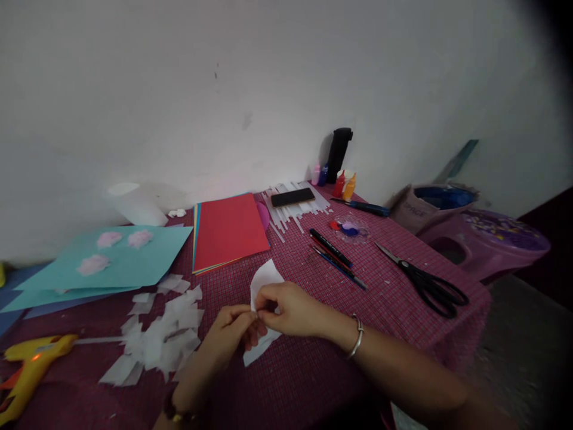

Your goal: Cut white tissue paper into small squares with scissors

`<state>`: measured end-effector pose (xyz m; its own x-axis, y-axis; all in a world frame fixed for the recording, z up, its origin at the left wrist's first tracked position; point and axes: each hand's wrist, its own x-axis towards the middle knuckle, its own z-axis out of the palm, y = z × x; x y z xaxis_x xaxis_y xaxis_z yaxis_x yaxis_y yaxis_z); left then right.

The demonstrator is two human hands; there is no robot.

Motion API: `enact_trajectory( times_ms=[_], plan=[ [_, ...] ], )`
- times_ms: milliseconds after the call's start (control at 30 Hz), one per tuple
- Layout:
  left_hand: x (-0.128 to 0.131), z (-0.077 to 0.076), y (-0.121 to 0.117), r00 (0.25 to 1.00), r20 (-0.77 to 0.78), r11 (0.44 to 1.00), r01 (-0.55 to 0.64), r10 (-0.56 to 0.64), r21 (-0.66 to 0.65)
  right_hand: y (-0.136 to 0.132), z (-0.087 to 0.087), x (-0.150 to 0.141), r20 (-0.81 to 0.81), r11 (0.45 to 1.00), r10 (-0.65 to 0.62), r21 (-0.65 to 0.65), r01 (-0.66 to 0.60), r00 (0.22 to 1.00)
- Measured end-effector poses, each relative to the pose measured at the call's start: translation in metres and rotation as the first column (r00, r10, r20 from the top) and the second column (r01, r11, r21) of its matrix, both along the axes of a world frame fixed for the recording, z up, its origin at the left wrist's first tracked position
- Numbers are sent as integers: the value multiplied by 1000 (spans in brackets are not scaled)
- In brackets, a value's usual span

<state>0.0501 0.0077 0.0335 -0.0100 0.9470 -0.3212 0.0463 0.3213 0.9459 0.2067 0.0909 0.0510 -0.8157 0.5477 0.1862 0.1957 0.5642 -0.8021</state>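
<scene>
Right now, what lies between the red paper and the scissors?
In the head view, a bunch of slim pens or brushes lies between the red paper and the scissors, on the checked cloth.

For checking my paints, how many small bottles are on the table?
4: pink bottle and blue bottle left of the black stand, red bottle and orange bottle right of it. More may hide behind.
</scene>
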Motion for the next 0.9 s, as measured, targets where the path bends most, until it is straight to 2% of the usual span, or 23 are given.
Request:
enact_trajectory(
  times_ms=[167,267,433,700,800,900],
  plan=[
    [-1,0,0,995,94,1000,30,-29,-6,3,-5,-1,-16,997,7,-81,-8,1000],
    [-2,3,-1,996,36,997,81,-80,-11,4,-3,0,-5,998,-14,-61,14,1000],
    [-3,5,0,993,-72,995,100,-99,10,2,3,2,-12,999,8,-33,-9,1000],
    [-3,3,1,991,-76,993,115,-114,12,0,8,4,34,998,-12,66,9,999],
    [-2,2,1,991,-56,992,124,-122,34,-1,10,4,41,999,10,48,-12,999],
    [2,5,1,993,-83,996,83,-81,28,-2,8,4,12,999,32,-15,-32,999]
  ],
)
